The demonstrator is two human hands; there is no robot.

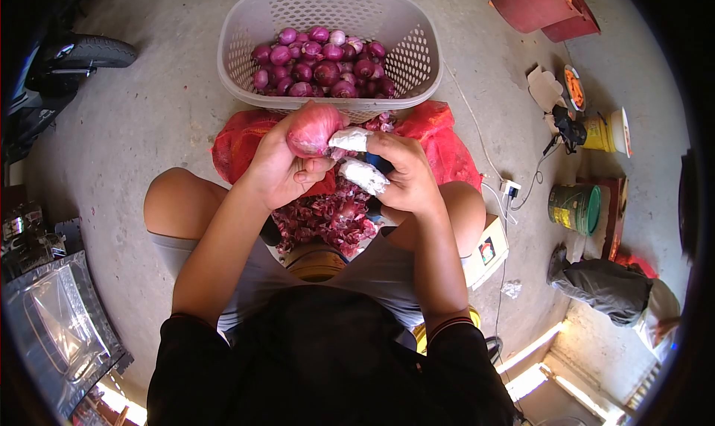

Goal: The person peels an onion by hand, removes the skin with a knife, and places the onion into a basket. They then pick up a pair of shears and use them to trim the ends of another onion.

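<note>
Place: looks like a garage or storeroom, with produce handled on the ground.
Floor: bare, stained grey concrete, carrying most of what is in view.
Motorbike: at the floor's upper left edge, its black tyre showing, as in a garage.
Onions: a bulk load in a plastic basket near the floor's top edge, with red net sacks and loose skins below.
Buckets: kept along the floor's right edge.
Cable: trailing across the concrete to a white plug block.
</note>
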